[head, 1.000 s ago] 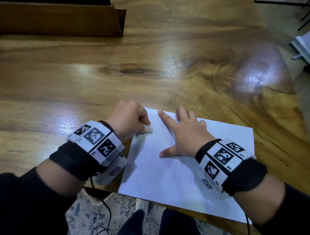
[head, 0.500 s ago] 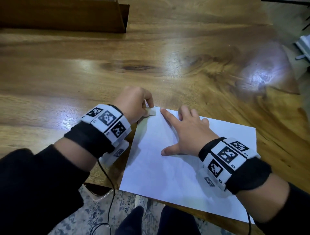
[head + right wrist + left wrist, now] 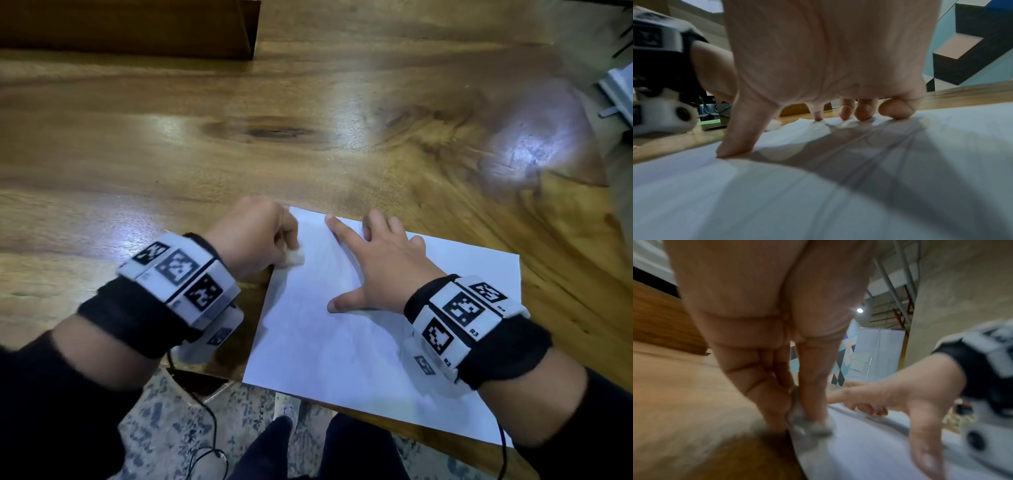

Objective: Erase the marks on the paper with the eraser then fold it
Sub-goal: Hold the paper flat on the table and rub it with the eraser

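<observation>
Broadly, most of the head view is filled by a glossy wooden tabletop (image 3: 308, 144), with a dark wooden box (image 3: 137, 27) seen at 11 o'clock. A white paper (image 3: 359, 342) is laid at 5 o'clock, its near edge overhanging the tabletop. The paper is pinned by the right hand (image 3: 380, 270), fingers spread and fairly straight, tips pressed down. At the paper's 10 o'clock edge, a small white eraser (image 3: 294, 257) is pinched by the curled fingers of the left hand (image 3: 253, 233) and held against the sheet.
</observation>
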The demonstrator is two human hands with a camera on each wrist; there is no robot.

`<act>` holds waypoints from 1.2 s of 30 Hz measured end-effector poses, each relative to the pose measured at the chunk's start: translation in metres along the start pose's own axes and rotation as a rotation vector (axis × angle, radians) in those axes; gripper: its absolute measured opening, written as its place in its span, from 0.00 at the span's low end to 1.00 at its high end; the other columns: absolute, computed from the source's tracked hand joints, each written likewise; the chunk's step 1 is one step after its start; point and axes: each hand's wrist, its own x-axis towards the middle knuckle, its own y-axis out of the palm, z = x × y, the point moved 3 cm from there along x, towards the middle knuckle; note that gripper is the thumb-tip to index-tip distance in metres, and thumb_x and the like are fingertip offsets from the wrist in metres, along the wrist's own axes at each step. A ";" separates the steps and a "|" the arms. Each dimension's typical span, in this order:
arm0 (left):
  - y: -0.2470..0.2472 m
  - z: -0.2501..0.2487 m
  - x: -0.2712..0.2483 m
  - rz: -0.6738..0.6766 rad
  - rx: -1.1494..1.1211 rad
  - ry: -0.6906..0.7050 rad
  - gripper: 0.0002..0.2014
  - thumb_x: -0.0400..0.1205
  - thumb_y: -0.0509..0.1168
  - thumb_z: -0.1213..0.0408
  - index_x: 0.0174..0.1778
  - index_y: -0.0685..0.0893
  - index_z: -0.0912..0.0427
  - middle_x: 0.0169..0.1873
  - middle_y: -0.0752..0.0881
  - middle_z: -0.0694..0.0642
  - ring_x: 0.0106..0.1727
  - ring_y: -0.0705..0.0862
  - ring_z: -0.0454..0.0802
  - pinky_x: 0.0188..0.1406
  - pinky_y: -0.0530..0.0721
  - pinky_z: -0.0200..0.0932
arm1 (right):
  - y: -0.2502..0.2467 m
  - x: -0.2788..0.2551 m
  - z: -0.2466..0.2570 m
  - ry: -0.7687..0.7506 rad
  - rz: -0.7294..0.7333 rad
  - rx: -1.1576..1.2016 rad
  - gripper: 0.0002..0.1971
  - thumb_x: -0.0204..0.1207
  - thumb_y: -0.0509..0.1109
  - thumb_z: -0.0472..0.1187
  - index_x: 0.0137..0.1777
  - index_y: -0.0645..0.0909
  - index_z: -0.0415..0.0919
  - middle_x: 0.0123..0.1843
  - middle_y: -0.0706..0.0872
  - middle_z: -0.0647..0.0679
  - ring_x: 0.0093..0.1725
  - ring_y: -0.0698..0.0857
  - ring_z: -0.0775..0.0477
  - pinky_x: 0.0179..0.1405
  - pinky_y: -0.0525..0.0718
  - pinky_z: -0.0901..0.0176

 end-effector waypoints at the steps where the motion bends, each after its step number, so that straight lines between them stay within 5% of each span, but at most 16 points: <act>1: 0.000 0.002 -0.002 0.035 -0.008 -0.006 0.06 0.68 0.74 0.67 0.39 0.88 0.57 0.33 0.87 0.52 0.36 0.80 0.47 0.27 0.70 0.32 | 0.000 0.000 0.000 -0.001 -0.001 -0.001 0.59 0.55 0.72 0.73 0.80 0.38 0.66 0.53 0.52 0.52 0.56 0.60 0.48 0.53 0.70 0.50; 6: -0.012 0.000 0.020 -0.158 -0.125 -0.080 0.07 0.70 0.73 0.69 0.42 0.85 0.58 0.38 0.86 0.56 0.44 0.83 0.54 0.37 0.77 0.41 | 0.000 -0.001 0.000 0.004 -0.002 -0.011 0.59 0.56 0.72 0.74 0.80 0.38 0.65 0.53 0.53 0.52 0.59 0.62 0.47 0.54 0.70 0.50; 8: -0.006 0.002 0.015 -0.126 -0.084 -0.056 0.07 0.70 0.72 0.70 0.43 0.86 0.59 0.40 0.87 0.56 0.44 0.82 0.53 0.41 0.76 0.41 | 0.000 0.000 0.000 0.003 0.000 -0.008 0.59 0.56 0.72 0.73 0.80 0.38 0.66 0.53 0.53 0.52 0.59 0.62 0.47 0.54 0.70 0.50; 12: -0.006 0.006 -0.003 0.002 -0.049 0.000 0.06 0.67 0.74 0.69 0.38 0.88 0.56 0.33 0.88 0.53 0.36 0.83 0.50 0.30 0.74 0.35 | 0.001 0.001 -0.001 0.001 -0.004 -0.002 0.59 0.56 0.72 0.73 0.80 0.37 0.65 0.57 0.56 0.51 0.61 0.61 0.46 0.53 0.68 0.50; 17: -0.024 0.000 0.007 -0.110 -0.103 -0.005 0.09 0.70 0.72 0.70 0.45 0.84 0.55 0.31 0.83 0.52 0.34 0.79 0.46 0.34 0.76 0.39 | 0.000 -0.001 0.001 0.006 0.003 -0.008 0.59 0.56 0.72 0.73 0.80 0.37 0.66 0.54 0.53 0.52 0.61 0.61 0.46 0.53 0.68 0.50; 22: -0.013 -0.006 0.013 -0.112 -0.079 -0.041 0.10 0.71 0.71 0.70 0.46 0.85 0.55 0.30 0.80 0.49 0.36 0.78 0.47 0.32 0.73 0.36 | -0.002 0.002 0.002 0.013 0.044 -0.013 0.57 0.57 0.73 0.72 0.78 0.37 0.70 0.64 0.58 0.49 0.64 0.61 0.43 0.57 0.72 0.45; 26: -0.004 -0.008 0.012 -0.168 -0.070 -0.073 0.08 0.72 0.70 0.69 0.46 0.87 0.59 0.39 0.87 0.57 0.45 0.82 0.53 0.45 0.78 0.40 | -0.003 0.003 0.003 0.020 0.048 -0.011 0.57 0.56 0.74 0.71 0.78 0.37 0.70 0.63 0.58 0.49 0.64 0.61 0.43 0.57 0.72 0.44; 28: 0.001 -0.006 0.002 -0.076 -0.018 -0.059 0.08 0.70 0.72 0.68 0.44 0.88 0.58 0.40 0.89 0.55 0.42 0.82 0.50 0.38 0.75 0.34 | -0.002 0.003 0.003 0.021 0.049 -0.014 0.57 0.56 0.74 0.71 0.78 0.37 0.70 0.63 0.58 0.49 0.64 0.61 0.43 0.57 0.72 0.44; 31: 0.000 -0.005 -0.009 0.096 -0.006 -0.067 0.07 0.67 0.75 0.64 0.40 0.89 0.53 0.27 0.83 0.43 0.31 0.78 0.39 0.22 0.70 0.29 | -0.001 0.004 0.003 0.020 0.047 -0.021 0.57 0.56 0.74 0.71 0.78 0.37 0.71 0.64 0.58 0.49 0.65 0.61 0.43 0.57 0.72 0.45; 36: -0.010 -0.012 0.014 -0.133 -0.096 -0.091 0.08 0.70 0.72 0.70 0.44 0.87 0.58 0.29 0.81 0.50 0.39 0.80 0.50 0.39 0.74 0.37 | -0.001 0.004 0.003 0.032 0.058 -0.022 0.58 0.56 0.73 0.72 0.77 0.35 0.71 0.65 0.57 0.49 0.65 0.61 0.43 0.57 0.72 0.44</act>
